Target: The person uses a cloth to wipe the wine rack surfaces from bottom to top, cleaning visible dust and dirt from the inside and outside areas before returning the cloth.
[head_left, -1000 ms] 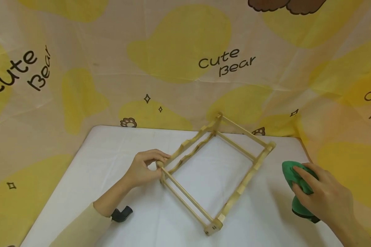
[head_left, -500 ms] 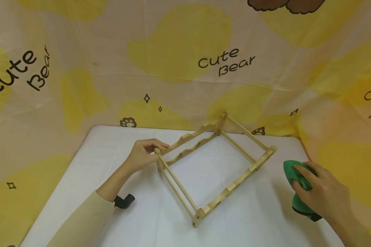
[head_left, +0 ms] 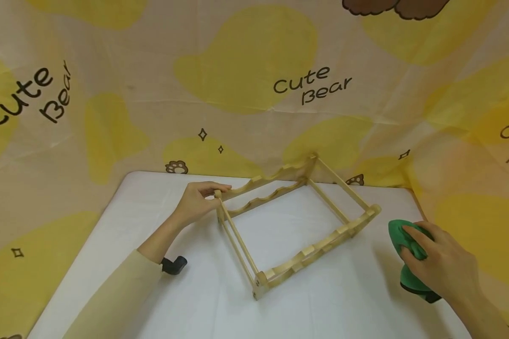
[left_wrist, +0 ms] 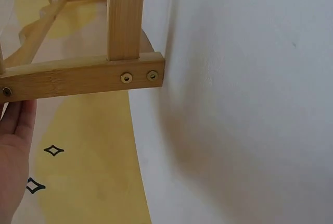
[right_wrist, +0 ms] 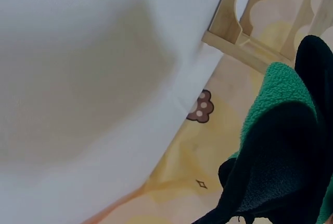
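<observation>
A light wooden rack [head_left: 311,249] with scalloped rails and round rods stands at a slant on the white table. My left hand [head_left: 196,203] grips its left corner, thumb on the near side and fingers over the top. Seen from the left wrist, brass-coloured screw heads [left_wrist: 126,78] dot the rack's end piece, and the fingers [left_wrist: 23,117] lie behind it. Off to the right, my right hand [head_left: 449,263] holds a bunched green cloth [head_left: 396,233], apart from the rack. In the right wrist view the cloth [right_wrist: 278,86] shows a dark underside and covers most of the hand.
A white-covered table [head_left: 195,310] lies under everything. Yellow patterned fabric [head_left: 237,70] hangs behind and at both sides, close to the rack's far corner. Beside my left wrist is a black elbow-shaped piece [head_left: 176,265].
My left hand has moved away from me, turning the rack so that its near corner swings left and its left corner goes farther back. The right hand with the cloth has hardly moved.
</observation>
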Tool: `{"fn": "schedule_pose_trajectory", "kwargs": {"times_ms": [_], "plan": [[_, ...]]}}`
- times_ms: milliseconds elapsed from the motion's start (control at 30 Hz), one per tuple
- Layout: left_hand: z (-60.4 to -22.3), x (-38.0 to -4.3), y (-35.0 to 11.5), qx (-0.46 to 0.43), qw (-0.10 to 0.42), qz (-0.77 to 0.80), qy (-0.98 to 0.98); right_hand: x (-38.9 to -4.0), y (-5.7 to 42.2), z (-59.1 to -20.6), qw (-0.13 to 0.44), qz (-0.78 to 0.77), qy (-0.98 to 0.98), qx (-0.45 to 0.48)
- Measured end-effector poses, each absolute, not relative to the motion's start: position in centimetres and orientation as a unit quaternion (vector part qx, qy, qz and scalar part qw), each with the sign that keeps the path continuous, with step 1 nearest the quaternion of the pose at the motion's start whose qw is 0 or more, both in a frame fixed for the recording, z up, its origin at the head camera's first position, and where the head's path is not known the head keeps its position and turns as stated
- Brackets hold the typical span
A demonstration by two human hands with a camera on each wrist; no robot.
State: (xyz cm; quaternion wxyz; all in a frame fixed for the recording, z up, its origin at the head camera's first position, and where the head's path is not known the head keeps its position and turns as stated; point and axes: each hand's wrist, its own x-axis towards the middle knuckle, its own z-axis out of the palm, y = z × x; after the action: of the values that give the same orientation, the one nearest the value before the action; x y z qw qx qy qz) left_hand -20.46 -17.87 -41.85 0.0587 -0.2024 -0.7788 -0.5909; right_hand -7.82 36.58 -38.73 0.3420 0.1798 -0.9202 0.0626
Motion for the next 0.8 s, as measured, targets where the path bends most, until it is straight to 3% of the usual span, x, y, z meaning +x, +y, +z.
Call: {"fn": "schedule_pose_trajectory", "kwargs": {"times_ms": [233,400,567,800], "plan": [[-41.9,-21.1,-17.7,-0.170,0.068,-0.584,-0.791,-7.9,36.6,-38.8,0.341,0.066,-0.921,0.178],[-42.1,-21.8,-17.3,-0.178,0.111,-0.565,-0.798,-7.8,36.6,-38.7,0.339,0.066,-0.922,0.177],[-42.6,-21.4,-16.7,-0.175,0.203,-0.495,-0.827,-7.7,36.7,-38.5,0.328,0.070,-0.927,0.168],[-42.3,-17.7,-15.4,-0.235,0.331,-0.389,-0.827,-7.6,36.8,-38.5,0.328,0.068,-0.927,0.168]]}}
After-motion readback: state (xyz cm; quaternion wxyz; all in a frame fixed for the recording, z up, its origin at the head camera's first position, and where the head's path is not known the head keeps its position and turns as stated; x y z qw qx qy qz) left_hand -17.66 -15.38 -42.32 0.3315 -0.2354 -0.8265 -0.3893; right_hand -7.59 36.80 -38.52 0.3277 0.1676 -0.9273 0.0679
